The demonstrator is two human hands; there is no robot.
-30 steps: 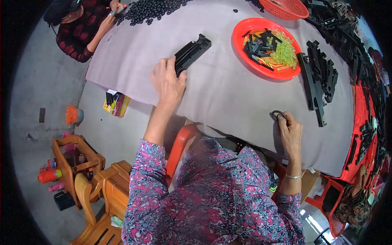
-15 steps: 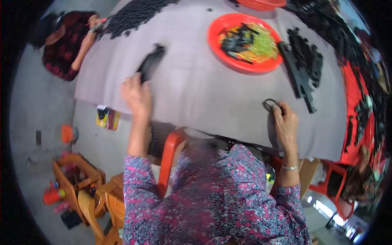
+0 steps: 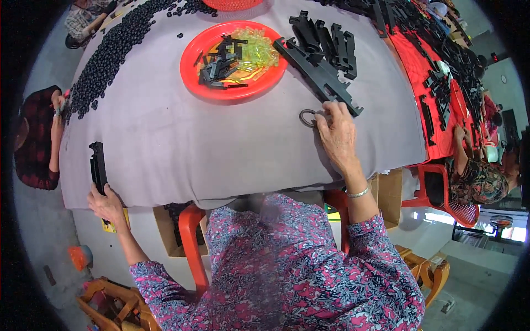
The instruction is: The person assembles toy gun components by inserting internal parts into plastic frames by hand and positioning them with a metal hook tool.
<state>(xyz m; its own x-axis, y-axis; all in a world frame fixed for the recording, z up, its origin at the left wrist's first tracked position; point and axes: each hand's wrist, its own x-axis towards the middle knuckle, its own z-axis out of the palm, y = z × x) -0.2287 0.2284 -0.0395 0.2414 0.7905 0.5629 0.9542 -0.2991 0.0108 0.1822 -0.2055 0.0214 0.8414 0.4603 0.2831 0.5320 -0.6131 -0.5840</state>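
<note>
"Left hand [image 3: 106, 206]?"

"Gripping a black part [image 3: 99, 166] at the table's [image 3: 165, 146] near-left corner; setting down, I'd say!"

"Right hand [image 3: 338, 134]?"

"Curled by the long black bar [image 3: 317, 76], ring [image 3: 301, 117] at thumb, grip unclear. Next probably calls for a pinch!"

Smooth black plastic over matt cloth, with a glossy red tray beyond the hands.
The left hand [image 3: 107, 207] holds a black plastic part [image 3: 98, 165] with a dull sheen; by the right hand's [image 3: 338, 135] thumb is a smooth dark ring [image 3: 303, 121], its material unclear. Beneath both, softly creased grey cloth [image 3: 221, 154]. Ahead, between them, the shiny plastic tray [image 3: 237, 98] bears translucent yellow-green pieces [image 3: 259, 49]. The right wrist's bracelet [image 3: 358, 192] looks like polished metal.
</note>
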